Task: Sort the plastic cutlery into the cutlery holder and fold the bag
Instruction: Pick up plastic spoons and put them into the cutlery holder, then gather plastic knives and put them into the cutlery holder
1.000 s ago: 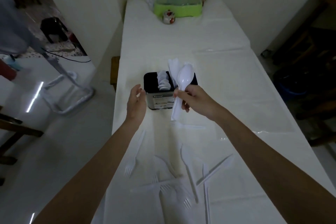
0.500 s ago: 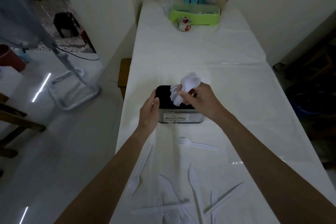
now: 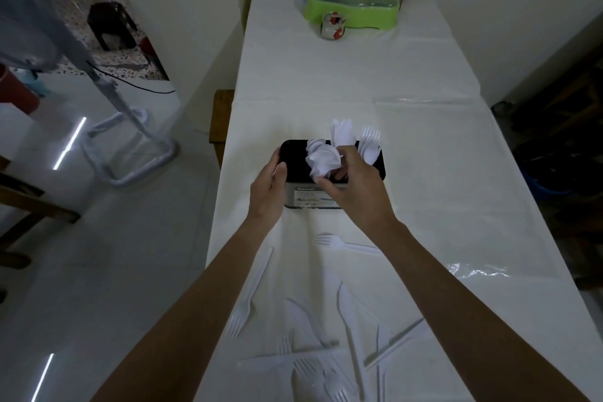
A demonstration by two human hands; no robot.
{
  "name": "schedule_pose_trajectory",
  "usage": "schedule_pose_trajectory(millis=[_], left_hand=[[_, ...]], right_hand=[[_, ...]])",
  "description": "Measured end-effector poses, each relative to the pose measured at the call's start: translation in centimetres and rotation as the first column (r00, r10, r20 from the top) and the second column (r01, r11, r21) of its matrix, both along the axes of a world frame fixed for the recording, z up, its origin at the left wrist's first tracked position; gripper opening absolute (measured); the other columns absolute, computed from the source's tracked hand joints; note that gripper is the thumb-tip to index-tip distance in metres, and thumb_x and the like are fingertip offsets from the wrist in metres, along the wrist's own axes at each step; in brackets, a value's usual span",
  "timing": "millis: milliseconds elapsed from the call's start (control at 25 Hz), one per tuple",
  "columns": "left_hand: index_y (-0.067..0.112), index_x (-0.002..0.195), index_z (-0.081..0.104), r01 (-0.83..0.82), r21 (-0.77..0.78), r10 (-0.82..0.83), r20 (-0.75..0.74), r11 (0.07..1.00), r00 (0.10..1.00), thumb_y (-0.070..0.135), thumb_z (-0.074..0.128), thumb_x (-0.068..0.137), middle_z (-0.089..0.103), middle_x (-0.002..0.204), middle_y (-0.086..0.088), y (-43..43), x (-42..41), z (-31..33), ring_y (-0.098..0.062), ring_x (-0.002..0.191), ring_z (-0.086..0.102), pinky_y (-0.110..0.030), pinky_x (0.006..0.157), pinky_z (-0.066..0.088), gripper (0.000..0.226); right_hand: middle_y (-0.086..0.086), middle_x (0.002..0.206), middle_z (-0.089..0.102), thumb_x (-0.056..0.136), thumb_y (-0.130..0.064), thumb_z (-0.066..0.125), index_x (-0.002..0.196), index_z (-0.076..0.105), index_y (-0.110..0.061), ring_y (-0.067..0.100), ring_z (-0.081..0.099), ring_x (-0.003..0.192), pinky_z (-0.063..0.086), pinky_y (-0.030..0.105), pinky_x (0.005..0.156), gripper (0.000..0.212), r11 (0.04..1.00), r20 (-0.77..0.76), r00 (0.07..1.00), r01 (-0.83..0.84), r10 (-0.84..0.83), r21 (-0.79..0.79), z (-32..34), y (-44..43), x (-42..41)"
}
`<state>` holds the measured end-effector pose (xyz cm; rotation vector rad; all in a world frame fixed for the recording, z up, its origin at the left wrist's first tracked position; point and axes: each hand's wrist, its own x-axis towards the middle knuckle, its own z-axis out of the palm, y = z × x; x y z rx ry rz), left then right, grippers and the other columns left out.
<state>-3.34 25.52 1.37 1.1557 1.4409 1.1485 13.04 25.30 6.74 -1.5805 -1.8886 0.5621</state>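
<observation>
Moved: the right hand has dropped since a second ago, when it held its spoon up in front of the holder. It is now down over the holder's top. The left hand, which hung free then, has closed in on the holder's left end.
Task's thing: a white plastic spoon, bowl up, sits among other spoon bowls in the left part of the black rectangular plastic cutlery holder. Its handle is hidden, so how deep it sits cannot be told.
Right hand: the fingers are curled and pinch the spoon just under its bowl.
Left hand: it grips the holder's left end, the thumb laid over the rim and the fingers round the end wall.
Key relation: the spoon compartment lies straight below the right hand. The spoon's long axis is close to upright, so what is left is probably a short drop and a release. The right hand is on the spoon, and the left is beside it, touching only the holder.
Holder's other parts: white plastic knives stand in the middle and white plastic forks on the right.
Still loose: one fork lies crosswise just behind the right wrist. A long knife and a heap of mixed cutlery lie nearer the person on the white-covered table.
Bag: not surely made out.
</observation>
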Motion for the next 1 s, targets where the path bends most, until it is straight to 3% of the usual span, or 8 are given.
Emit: schedule_pose_trajectory(millis=[120, 240, 360, 520, 680, 800, 880, 1000], left_hand=[[0.025, 0.141, 0.040, 0.002, -0.006, -0.002, -0.003, 1.000, 1.000, 0.041, 0.037, 0.097, 0.053, 0.137, -0.002, -0.1, 0.1, 0.1, -0.020, 0.125, 0.050, -0.047, 0.106, 0.042, 0.047], [0.025, 0.141, 0.040, 0.015, 0.005, -0.015, 0.015, 1.000, 1.000, 0.036, 0.036, 0.100, 0.055, 0.131, 0.002, -0.2, 0.1, 0.1, -0.018, 0.122, 0.052, -0.045, 0.105, 0.044, 0.043], [0.027, 0.140, 0.041, 0.036, 0.018, -0.037, 0.023, 0.999, 0.999, 0.042, 0.036, 0.096, 0.057, 0.128, 0.002, -0.2, 0.0, 0.1, -0.018, 0.119, 0.055, -0.044, 0.101, 0.047, 0.046], [0.027, 0.140, 0.041, 0.044, 0.029, -0.045, 0.020, 0.999, 0.999, 0.043, 0.035, 0.095, 0.057, 0.129, 0.001, -0.2, 0.1, 0.0, -0.018, 0.119, 0.055, -0.043, 0.102, 0.046, 0.048], [0.033, 0.139, 0.043, 0.059, -0.019, -0.059, 0.012, 0.998, 0.998, 0.051, 0.037, 0.090, 0.058, 0.130, 0.002, 0.0, -0.2, -0.2, -0.018, 0.119, 0.055, -0.044, 0.104, 0.045, 0.052], [0.039, 0.135, 0.044, 0.104, -0.077, -0.105, -0.012, 0.992, 0.994, 0.056, 0.038, 0.089, 0.056, 0.133, 0.005, 0.2, -0.9, 0.2, -0.016, 0.121, 0.053, -0.046, 0.105, 0.043, 0.050], [0.029, 0.134, 0.049, 0.090, -0.108, -0.095, -0.047, 0.990, 0.994, 0.044, 0.037, 0.097, 0.055, 0.128, 0.009, -1.0, -1.3, 0.6, -0.014, 0.119, 0.052, -0.042, 0.106, 0.042, 0.042], [0.014, 0.120, 0.060, -0.017, -0.066, 0.005, -0.170, 0.998, 0.985, 0.024, 0.042, 0.100, 0.061, 0.112, 0.002, -5.6, -2.3, -0.1, -0.017, 0.103, 0.058, -0.034, 0.092, 0.047, 0.028]], right_hand=[[0.006, 0.102, 0.058, 0.081, -0.033, 0.070, 0.115, 0.052, -0.006, 0.014, 0.055, 0.087, 0.051, 0.031, 0.070, 0.047, 0.990, 0.002, 1.000, 0.001, -0.001, 0.142, -0.4, -0.8, 0.0], [0.009, 0.134, 0.047, 0.090, -0.024, 0.061, 0.135, 0.039, -0.005, 0.014, 0.047, 0.116, 0.045, 0.022, 0.093, 0.054, 0.971, -0.043, 0.998, -0.037, 0.048, 0.235, -0.1, -1.4, -0.3], [0.013, 0.150, 0.035, 0.097, -0.013, 0.046, 0.142, 0.033, -0.002, 0.020, 0.045, 0.129, 0.042, 0.031, 0.105, 0.049, 0.929, 0.195, 0.968, -0.214, 0.159, 0.301, -0.5, -1.5, -0.6], [0.016, 0.155, 0.024, 0.097, -0.015, 0.036, 0.145, 0.027, -0.001, 0.026, 0.028, 0.142, 0.034, 0.042, 0.112, 0.051, 0.914, 0.394, 0.887, -0.342, 0.238, 0.218, -1.7, -1.7, -0.6], [0.018, 0.157, 0.016, 0.095, -0.031, 0.035, 0.148, 0.018, 0.000, 0.030, 0.020, 0.145, 0.029, 0.045, 0.114, 0.064, 0.920, 0.468, 0.833, -0.380, 0.294, 0.098, -1.3, -1.4, -0.1], [0.015, 0.159, 0.006, 0.095, -0.042, 0.032, 0.149, 0.008, -0.003, 0.027, 0.010, 0.147, 0.017, 0.044, 0.118, 0.071, 0.929, 0.411, 0.853, -0.370, 0.324, 0.036, -0.2, -2.0, 0.3], [0.011, 0.160, 0.004, 0.097, -0.040, 0.034, 0.150, 0.004, -0.005, 0.020, 0.005, 0.148, 0.009, 0.032, 0.119, 0.070, 0.951, 0.272, 0.920, -0.307, 0.283, 0.048, 0.5, -3.6, 0.9], [0.005, 0.159, 0.016, 0.099, -0.035, 0.037, 0.150, 0.014, -0.009, 0.014, 0.015, 0.146, 0.014, 0.008, 0.112, 0.062, 0.988, 0.113, 0.983, -0.149, 0.145, 0.028, -0.4, -8.5, 2.4]])
